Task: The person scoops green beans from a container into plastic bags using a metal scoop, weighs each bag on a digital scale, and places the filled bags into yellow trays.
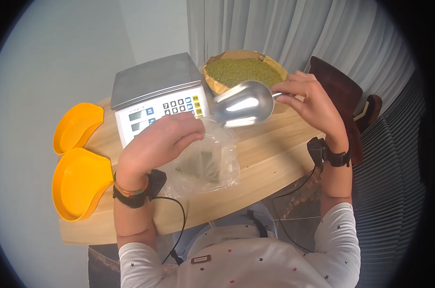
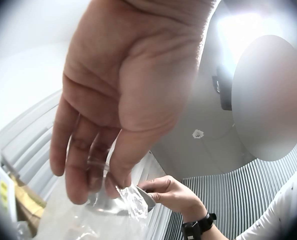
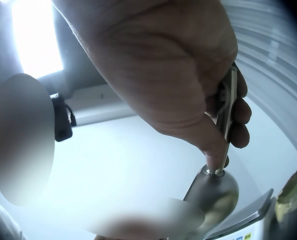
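The right hand (image 1: pixel 309 102) grips the handle of a metal scoop (image 1: pixel 246 104), tilted with its mouth toward the left hand and the bag opening. In the right wrist view the thumb presses the handle just above the scoop (image 3: pixel 213 197). Fingers and thumb of the left hand (image 1: pixel 161 143) pinch the rim of a clear plastic bag (image 1: pixel 224 163), which hangs over the table with a little green material low inside. The left wrist view shows the bag (image 2: pixel 68 215) below the fingertips of the left hand (image 2: pixel 123 85). The inside of the scoop is hidden.
A digital scale (image 1: pixel 157 79) stands behind the left hand. To its right is a paper sack of green beans (image 1: pixel 244 71). Two yellow trays (image 1: pixel 76 180) (image 1: pixel 78 126) lie at the table's left edge. A dark chair (image 1: pixel 335 81) stands at the right; cables hang from both wrists.
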A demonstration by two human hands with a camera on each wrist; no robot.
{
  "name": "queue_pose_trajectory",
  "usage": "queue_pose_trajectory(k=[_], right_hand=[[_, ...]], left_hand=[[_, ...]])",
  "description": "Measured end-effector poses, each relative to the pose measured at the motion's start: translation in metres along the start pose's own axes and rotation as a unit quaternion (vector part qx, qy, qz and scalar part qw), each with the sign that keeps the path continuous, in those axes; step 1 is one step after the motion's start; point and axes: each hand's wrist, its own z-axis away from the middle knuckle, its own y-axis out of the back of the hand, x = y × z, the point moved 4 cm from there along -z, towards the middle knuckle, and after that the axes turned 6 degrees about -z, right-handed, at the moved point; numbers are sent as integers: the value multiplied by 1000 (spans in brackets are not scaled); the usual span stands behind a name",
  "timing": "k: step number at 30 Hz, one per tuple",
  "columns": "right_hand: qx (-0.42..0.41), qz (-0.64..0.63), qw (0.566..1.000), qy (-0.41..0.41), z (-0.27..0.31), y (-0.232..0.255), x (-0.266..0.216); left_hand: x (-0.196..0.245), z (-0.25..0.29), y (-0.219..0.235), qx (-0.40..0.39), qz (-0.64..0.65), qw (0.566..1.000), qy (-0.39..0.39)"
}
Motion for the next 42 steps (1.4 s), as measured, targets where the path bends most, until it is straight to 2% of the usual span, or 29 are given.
queue_pose_trajectory(k=[2,3,5,6,9,13,15,19,21,22,23,25,29,31,32,34,42], right_hand=[[24,-8,998,-56,2,11,26],[24,-1,998,-54,5,12,42],[94,20,989,-114,12,20,76],[104,58,982,-147,14,24,83],[128,141,968,-162,23,21,130],[108,199,958,-176,29,-1,165],[71,208,957,-189,28,-18,175],[45,155,962,-219,25,-59,192],[47,117,963,-240,26,-66,199],[47,78,961,-261,27,-70,203],[49,78,961,-260,30,-71,208],[63,1,957,-283,40,-70,220],[117,-34,960,-254,55,-62,234],[122,-168,929,-306,61,-61,243],[124,-168,928,-307,61,-59,237],[158,-279,889,-327,61,-57,225],[160,-272,894,-318,63,-62,228]], left_hand=[[0,0,2,-4,-8,1000,-5],[0,1,2,-14,-17,1000,-4],[-2,2,-1,1,-9,1000,-4],[-4,3,-3,11,-2,1000,-1],[-5,3,-6,15,-9,1000,-5],[-2,1,-3,-25,11,999,24],[-2,0,-2,-33,15,999,29],[-3,-1,-1,-12,20,1000,21],[-5,-2,-1,-68,17,994,82],[-4,-3,-1,-68,15,994,81],[-4,-2,-1,-65,17,994,88],[-4,-1,-1,-62,16,994,94],[-5,0,-1,-54,14,996,75],[-5,-1,-1,-54,10,996,66],[-4,-2,-1,-55,4,996,66],[-5,-2,-1,-55,-3,996,65],[-9,0,-2,-2,-8,1000,11]])
